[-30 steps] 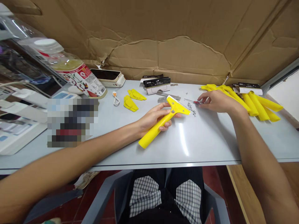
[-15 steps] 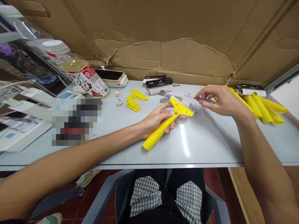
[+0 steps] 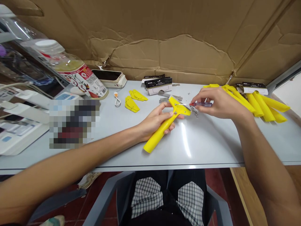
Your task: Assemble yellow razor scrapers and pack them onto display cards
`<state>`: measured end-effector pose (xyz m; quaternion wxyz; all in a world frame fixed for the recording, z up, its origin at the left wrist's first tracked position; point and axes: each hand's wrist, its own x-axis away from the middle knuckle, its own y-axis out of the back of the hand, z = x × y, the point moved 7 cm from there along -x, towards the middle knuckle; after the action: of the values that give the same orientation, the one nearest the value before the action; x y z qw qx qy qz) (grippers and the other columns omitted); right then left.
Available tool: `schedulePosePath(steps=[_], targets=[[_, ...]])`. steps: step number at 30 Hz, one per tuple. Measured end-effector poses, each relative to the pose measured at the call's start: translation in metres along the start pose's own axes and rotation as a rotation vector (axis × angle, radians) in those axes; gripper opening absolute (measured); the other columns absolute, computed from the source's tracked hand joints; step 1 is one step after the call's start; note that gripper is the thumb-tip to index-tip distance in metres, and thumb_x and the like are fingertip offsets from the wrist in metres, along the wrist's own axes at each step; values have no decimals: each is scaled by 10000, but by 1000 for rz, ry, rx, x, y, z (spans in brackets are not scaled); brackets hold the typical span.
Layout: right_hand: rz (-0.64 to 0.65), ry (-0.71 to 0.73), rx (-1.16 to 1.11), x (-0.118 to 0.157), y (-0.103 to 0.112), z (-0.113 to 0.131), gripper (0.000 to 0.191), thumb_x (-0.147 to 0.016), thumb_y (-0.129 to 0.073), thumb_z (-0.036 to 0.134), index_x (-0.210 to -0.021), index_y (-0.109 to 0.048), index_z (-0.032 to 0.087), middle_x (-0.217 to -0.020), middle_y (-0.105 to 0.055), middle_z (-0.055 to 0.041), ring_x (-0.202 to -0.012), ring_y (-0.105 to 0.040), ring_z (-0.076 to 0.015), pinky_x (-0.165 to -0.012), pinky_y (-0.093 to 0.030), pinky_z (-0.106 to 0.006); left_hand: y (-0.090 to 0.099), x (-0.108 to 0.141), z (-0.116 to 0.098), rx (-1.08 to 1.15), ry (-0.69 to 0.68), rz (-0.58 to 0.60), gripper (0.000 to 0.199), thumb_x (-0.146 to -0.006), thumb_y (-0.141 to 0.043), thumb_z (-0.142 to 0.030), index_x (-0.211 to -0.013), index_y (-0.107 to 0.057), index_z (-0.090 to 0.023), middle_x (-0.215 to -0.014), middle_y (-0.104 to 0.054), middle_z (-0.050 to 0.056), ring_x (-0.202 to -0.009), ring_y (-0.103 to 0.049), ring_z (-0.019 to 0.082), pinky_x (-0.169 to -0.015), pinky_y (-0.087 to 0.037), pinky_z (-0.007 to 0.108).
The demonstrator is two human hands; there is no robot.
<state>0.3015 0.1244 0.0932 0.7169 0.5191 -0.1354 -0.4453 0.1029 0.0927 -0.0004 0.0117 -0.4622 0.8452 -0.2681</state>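
Note:
My left hand grips a yellow scraper near its neck, the hollow handle slanting down toward me and the wide head up and to the right. Two screws show in the head. My right hand is closed around a screwdriver with a red and clear purple handle. Its thin shaft points left and the tip meets the upper-left screw of the head. Small loose screws lie in a heap just beyond the scraper head. Behind it are flat metal blades.
Yellow flat plates lie left of centre. Black-and-white blade boxes stand at the back. More yellow scraper handles are piled at right. A bottle, a phone-like device and power strips crowd the left. Cardboard walls the back.
My right hand has brought the screwdriver left and down, from above the table onto the scraper's upper-left screw. My left hand still holds the scraper, almost unmoved.

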Motion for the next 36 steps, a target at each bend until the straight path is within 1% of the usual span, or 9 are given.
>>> schedulePosePath(steps=[4,9,16,20,23,27,31,34,36], targets=[[-13,-5,11,0,0,2,174,-863,-777,304,-1009,-871,306,-925,-767,-44,-795,-670,-233,-730,-483,-388,1,0,0,-7,4,-13,336,-1030,-649,-227,-1276,-423,-264,-1135,-796,116,-540,-634,104,-435,-433,194],[-58,29,71,3,2,9,205,-945,-731,349,-1076,-883,306,-959,-744,-55,-813,-672,-233,-742,-498,-393,0,1,0,-27,-1,-58,295,-1044,-631,-220,-1238,-414,-270,-1123,-796,118,-540,-632,106,-434,-429,192],[-220,153,244,12,10,35,216,-1012,-691,307,-1116,-876,271,-983,-675,-76,-762,-623,-201,-674,-478,-381,-2,4,-1,-53,-19,-105,332,-1021,-691,-227,-1196,-415,-284,-1095,-800,104,-541,-619,105,-448,-430,198],[-266,181,205,15,15,51,202,-1013,-692,248,-1150,-840,268,-1007,-729,-67,-826,-687,-223,-725,-524,-393,0,4,0,-46,-16,-111,357,-1012,-718,-244,-1198,-417,-285,-1083,-801,104,-539,-614,105,-455,-425,202],[-299,168,147,15,17,55,149,-1000,-707,228,-1090,-813,278,-1014,-741,-56,-839,-698,-225,-727,-540,-390,1,3,1,-31,-9,-106,358,-1016,-712,-243,-1205,-411,-289,-1091,-802,112,-539,-615,106,-459,-416,202],[-278,165,126,12,12,58,105,-982,-689,203,-1013,-765,269,-1000,-690,-60,-807,-670,-217,-682,-536,-388,1,2,1,-18,-8,-104,304,-1035,-656,-216,-1195,-407,-286,-1066,-792,110,-542,-613,106,-457,-399,193],[-228,164,58,10,10,58,186,-916,-666,110,-1026,-685,259,-1078,-647,-83,-877,-666,-236,-722,-582,-407,2,1,1,-21,-7,-122,258,-1050,-598,-187,-1174,-391,-280,-1061,-787,116,-526,-587,92,-453,-385,183],[-236,140,47,11,12,56,239,-888,-656,57,-1001,-646,268,-1079,-663,-83,-894,-666,-249,-735,-586,-425,2,0,0,-25,-17,-110,266,-1044,-610,-196,-1165,-389,-283,-1061,-785,114,-527,-588,95,-449,-377,184],[-263,139,29,11,14,55,220,-893,-657,67,-977,-645,270,-1034,-677,-67,-861,-671,-241,-718,-581,-422,2,0,0,-21,-26,-101,289,-1034,-631,-205,-1160,-385,-286,-1062,-783,109,-532,-592,97,-453,-377,183]])
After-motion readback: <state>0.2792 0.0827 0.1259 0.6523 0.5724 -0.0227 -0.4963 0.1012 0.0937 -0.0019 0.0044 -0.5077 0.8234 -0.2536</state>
